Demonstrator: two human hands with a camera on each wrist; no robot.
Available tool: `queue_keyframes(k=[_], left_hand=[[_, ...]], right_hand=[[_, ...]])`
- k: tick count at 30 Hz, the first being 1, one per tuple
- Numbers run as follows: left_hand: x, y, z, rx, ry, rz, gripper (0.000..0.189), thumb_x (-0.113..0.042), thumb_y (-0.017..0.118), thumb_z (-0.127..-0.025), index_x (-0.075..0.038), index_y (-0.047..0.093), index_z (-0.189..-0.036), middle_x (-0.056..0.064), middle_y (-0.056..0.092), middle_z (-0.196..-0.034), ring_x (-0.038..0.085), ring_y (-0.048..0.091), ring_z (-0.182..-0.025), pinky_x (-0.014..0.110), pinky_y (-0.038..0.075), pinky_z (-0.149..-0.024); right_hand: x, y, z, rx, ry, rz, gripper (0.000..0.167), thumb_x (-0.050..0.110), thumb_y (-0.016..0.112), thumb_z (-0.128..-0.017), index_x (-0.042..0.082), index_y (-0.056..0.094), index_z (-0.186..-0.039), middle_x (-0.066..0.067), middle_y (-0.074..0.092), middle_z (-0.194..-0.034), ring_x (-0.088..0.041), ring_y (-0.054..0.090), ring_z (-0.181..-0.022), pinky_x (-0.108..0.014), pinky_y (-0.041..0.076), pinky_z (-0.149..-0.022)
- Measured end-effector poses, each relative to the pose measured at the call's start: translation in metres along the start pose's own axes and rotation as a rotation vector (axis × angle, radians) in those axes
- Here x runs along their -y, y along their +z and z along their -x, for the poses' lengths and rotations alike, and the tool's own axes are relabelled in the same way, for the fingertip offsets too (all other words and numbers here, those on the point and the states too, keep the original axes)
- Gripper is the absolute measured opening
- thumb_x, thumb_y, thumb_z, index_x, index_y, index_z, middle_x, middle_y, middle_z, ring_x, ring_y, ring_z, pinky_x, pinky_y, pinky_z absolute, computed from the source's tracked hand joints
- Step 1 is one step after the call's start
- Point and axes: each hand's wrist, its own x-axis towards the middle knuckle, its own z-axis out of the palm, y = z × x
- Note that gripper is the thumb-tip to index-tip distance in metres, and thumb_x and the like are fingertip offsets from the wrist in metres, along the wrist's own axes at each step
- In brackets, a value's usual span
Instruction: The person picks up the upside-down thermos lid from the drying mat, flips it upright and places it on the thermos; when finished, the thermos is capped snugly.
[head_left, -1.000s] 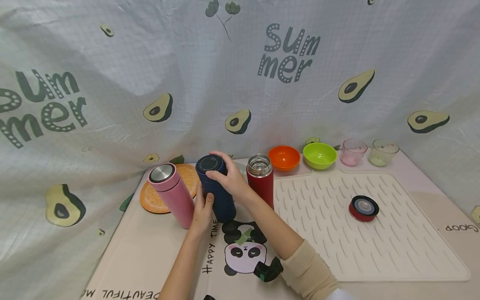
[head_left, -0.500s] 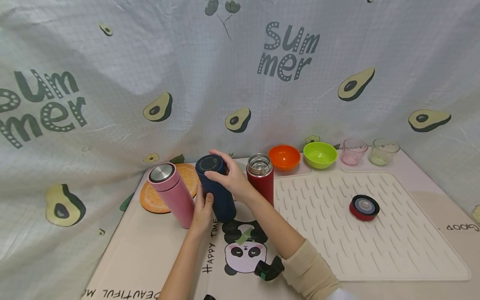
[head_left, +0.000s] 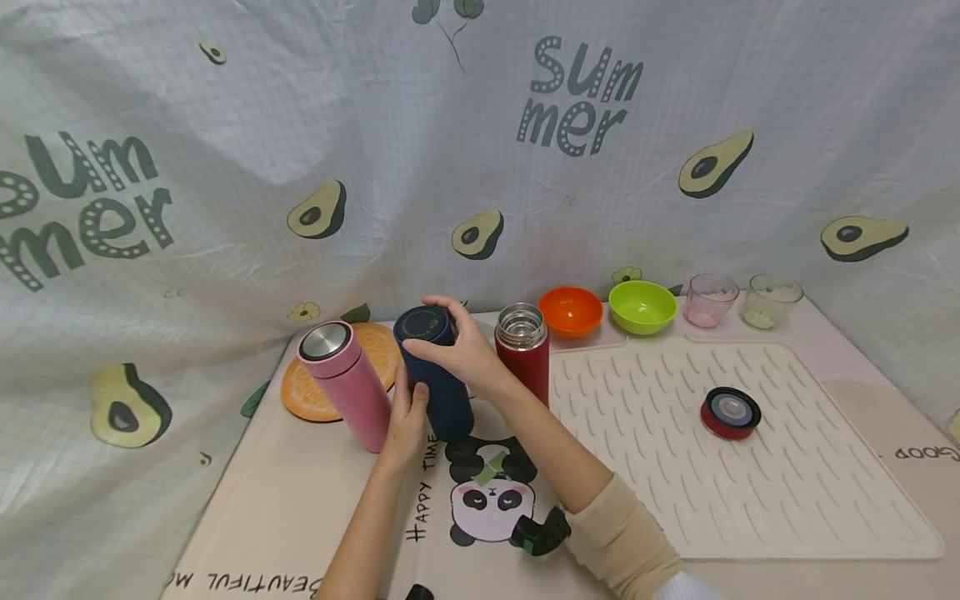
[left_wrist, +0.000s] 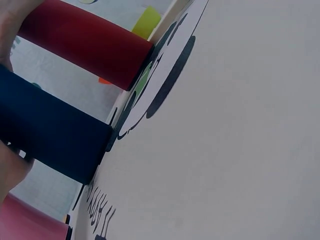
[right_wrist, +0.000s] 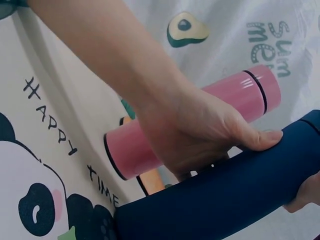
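A dark blue thermos [head_left: 444, 396] stands upright with its lid [head_left: 423, 325] on. Its body is held by my left hand [head_left: 406, 421], thumb on the near side, fingers wrapping behind. My right hand [head_left: 468, 354] grips the lid from the right, thumb along the near edge and fingers around the far side. Left of it a pink thermos [head_left: 352, 392] with a steel-topped lid is standing. To the right a red thermos [head_left: 522, 358] has an uncovered steel mouth. The left wrist view shows the blue thermos's base [left_wrist: 95, 155] on the table.
A red-and-black lid [head_left: 731, 413] lies on a beige drying mat [head_left: 637, 500] at the right. Along the back stand an orange bowl [head_left: 571, 313], a green bowl [head_left: 642, 308] and two glasses [head_left: 708, 302]. An orange-slice placemat [head_left: 303, 387] lies behind the pink thermos.
The right thumb has slid slightly left along the near edge of the blue thermos's lid. The left hand and the bottles stay in place; the head view shifts slightly.
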Motion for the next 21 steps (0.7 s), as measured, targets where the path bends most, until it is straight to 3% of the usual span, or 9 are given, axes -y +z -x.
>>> queue_keyframes(k=[2,6,9,15,21], left_hand=[[0.0003,-0.0003,-0.0005,0.003,-0.005,-0.001,0.057,-0.021,0.028,-0.101,-0.011,-0.005,-0.147,0.012,0.004,-0.152,0.028,0.009,-0.137,0.049,0.011,-0.108],[0.0014,-0.0009,-0.0012,0.007,0.003,0.013,0.056,-0.016,0.027,-0.101,-0.010,-0.005,-0.146,0.013,0.006,-0.152,0.029,0.012,-0.137,0.048,0.014,-0.108],[0.0008,-0.0009,-0.0010,0.006,0.010,0.019,0.055,-0.017,0.027,-0.101,-0.011,-0.004,-0.147,0.013,0.008,-0.151,0.029,0.015,-0.136,0.048,0.016,-0.108],[0.0029,-0.0002,0.0008,0.010,0.038,0.003,0.057,-0.028,0.028,-0.100,-0.014,-0.001,-0.147,0.012,0.012,-0.150,0.026,0.015,-0.136,0.048,0.013,-0.108],[0.0014,0.0001,0.0018,0.007,0.038,0.006,0.056,-0.028,0.029,-0.100,-0.013,0.000,-0.147,0.012,0.015,-0.149,0.027,0.021,-0.134,0.047,0.018,-0.107]], right_hand=[[0.0001,0.0004,-0.0010,-0.013,-0.001,0.028,0.063,0.011,0.067,-0.082,0.011,0.033,-0.136,-0.012,0.049,-0.122,-0.022,0.053,-0.107,-0.035,0.046,-0.088],[0.0009,-0.0005,0.0001,0.006,0.014,0.044,0.065,0.014,0.062,-0.086,0.012,0.028,-0.141,-0.012,0.046,-0.128,-0.022,0.050,-0.113,-0.038,0.041,-0.095],[0.0025,-0.0015,0.0013,0.027,0.032,0.022,0.063,0.014,0.059,-0.087,0.013,0.028,-0.142,-0.012,0.044,-0.133,-0.023,0.048,-0.117,-0.040,0.037,-0.098],[0.0036,0.0002,-0.0006,0.007,0.074,0.050,0.061,0.016,0.067,-0.082,0.013,0.036,-0.134,-0.011,0.052,-0.121,-0.023,0.057,-0.104,-0.036,0.046,-0.089],[0.0040,0.0001,0.0015,0.026,0.080,0.034,0.060,0.016,0.060,-0.087,0.014,0.032,-0.140,-0.012,0.050,-0.128,-0.023,0.052,-0.112,-0.041,0.039,-0.096]])
